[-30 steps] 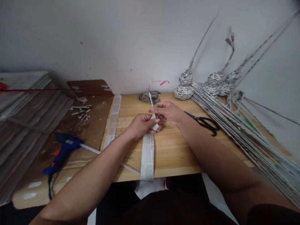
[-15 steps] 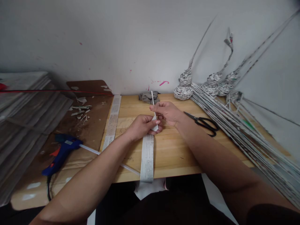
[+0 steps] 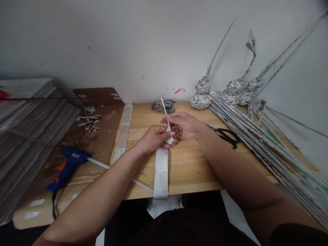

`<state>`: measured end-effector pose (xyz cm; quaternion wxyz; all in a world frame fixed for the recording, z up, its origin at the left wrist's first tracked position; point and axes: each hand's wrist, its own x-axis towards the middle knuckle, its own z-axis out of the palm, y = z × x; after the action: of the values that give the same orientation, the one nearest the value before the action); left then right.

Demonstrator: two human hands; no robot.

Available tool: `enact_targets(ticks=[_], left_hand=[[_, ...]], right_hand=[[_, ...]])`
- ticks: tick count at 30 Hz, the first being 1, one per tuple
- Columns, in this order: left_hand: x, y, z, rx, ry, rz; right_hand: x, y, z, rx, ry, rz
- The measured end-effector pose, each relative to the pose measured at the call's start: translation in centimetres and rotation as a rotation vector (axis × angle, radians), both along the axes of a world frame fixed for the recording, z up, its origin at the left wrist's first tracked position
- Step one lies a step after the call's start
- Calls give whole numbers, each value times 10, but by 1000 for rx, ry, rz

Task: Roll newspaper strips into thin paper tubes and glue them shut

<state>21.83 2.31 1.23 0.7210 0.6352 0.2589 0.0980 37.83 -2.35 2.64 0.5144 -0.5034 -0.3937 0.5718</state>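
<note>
A long newspaper strip (image 3: 161, 171) lies on the wooden table (image 3: 189, 164) and hangs over its front edge. My left hand (image 3: 153, 138) is closed on the strip's far end, pinching the folded corner. My right hand (image 3: 183, 123) is closed in a pinch on a thin white stick (image 3: 164, 108) that points up and away, its lower end meeting the strip's corner at my left fingertips.
A blue glue gun (image 3: 67, 165) lies left on brown cardboard, with a second newspaper strip (image 3: 123, 131) beside it. Black scissors (image 3: 225, 135) sit right of my hands. Many rolled paper tubes (image 3: 269, 147) and woven paper pieces (image 3: 202, 94) fill the right side. A grey rag (image 3: 164, 106) lies by the wall.
The stick's top has tilted a little to the left and my right hand has turned slightly. The left hand and the strip have stayed in place.
</note>
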Motion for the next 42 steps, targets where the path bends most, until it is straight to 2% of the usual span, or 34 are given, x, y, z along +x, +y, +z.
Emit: enact_targets(ticks=[2,6,10,12,17,28,34,36,39,42], left_hand=[[0,0,0,1,-4,-3],[0,1,-1,0,-6,-39],[-2,1,0,-29,-13,-24],[-2,1,0,-37,-26,-22],[-1,0,0,-23,-44,-8],[-2,1,1,-26,-36,-49],[-1,0,2,-1,-46,-63],[-1,0,1,3,-41,-59],[-1,1,1,-5,-32,-38],[-1,1,1,-25,-31,-38]], right_hand=[[1,0,0,4,6,-7],[-1,1,0,31,32,-150],[2,-1,2,43,7,9],[3,-2,2,39,-14,37],[-2,1,-1,37,0,-125],[-5,-2,4,10,31,-68],[-6,-2,3,68,-51,-188],[-3,-2,4,88,-117,-142],[0,-2,5,90,-149,2],[0,-1,4,58,-100,-52]])
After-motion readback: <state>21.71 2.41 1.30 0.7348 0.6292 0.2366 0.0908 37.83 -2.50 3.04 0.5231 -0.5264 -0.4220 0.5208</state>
